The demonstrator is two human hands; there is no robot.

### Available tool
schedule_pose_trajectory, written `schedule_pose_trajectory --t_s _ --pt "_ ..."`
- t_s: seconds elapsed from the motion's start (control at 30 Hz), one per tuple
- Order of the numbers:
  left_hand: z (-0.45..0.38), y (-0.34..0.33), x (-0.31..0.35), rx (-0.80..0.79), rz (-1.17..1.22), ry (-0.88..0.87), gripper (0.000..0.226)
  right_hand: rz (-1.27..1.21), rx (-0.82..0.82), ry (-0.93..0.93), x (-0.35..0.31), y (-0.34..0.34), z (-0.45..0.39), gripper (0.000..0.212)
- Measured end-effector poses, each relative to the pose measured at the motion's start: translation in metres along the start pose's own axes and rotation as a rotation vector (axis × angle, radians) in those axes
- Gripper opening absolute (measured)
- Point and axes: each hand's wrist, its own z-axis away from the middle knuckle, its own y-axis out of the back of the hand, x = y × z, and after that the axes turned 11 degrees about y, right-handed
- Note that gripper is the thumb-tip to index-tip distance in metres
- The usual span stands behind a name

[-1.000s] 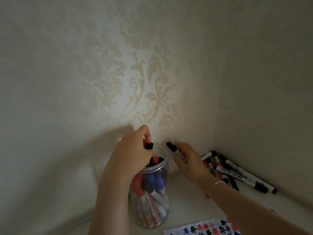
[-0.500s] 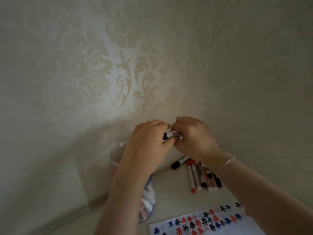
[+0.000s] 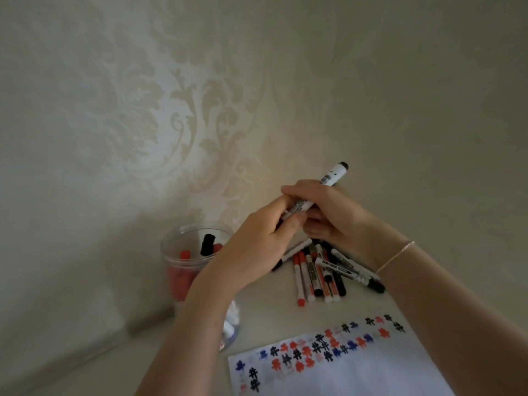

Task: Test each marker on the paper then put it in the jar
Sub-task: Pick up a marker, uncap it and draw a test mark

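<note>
Clear jar [image 3: 183,247] holds red and black markers [image 3: 206,244].

Both forearms are bare — no sleeves show anywhere along them. The right wrist wears a thin bracelet [image 3: 395,257], a fine pale chain lying across it. The left hand [image 3: 257,247] and right hand [image 3: 328,212] are bare too — no rings or gloves show.

Dim, low-contrast frame; a soft cool patch of light sits on the wallpaper [image 3: 148,130] upper left. Arm shadow falls on the wall behind the jar [image 3: 185,270]. Overall soft focus, wide-angle bending at edges.
</note>
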Motion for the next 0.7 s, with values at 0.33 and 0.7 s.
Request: schedule_pose_trajectory --t_s 0.33,0.7 --pt "0.003 -0.037 -0.005 0.021 -0.055 0.217 0.019 0.066 0.534 0.011 0.015 0.027 0.039 0.02" --pt "0.055 -0.097 -0.109 -0.094 -0.446 0.245 0.041 0.147 0.774 -0.087 0.086 0.002 0.079 0.03"
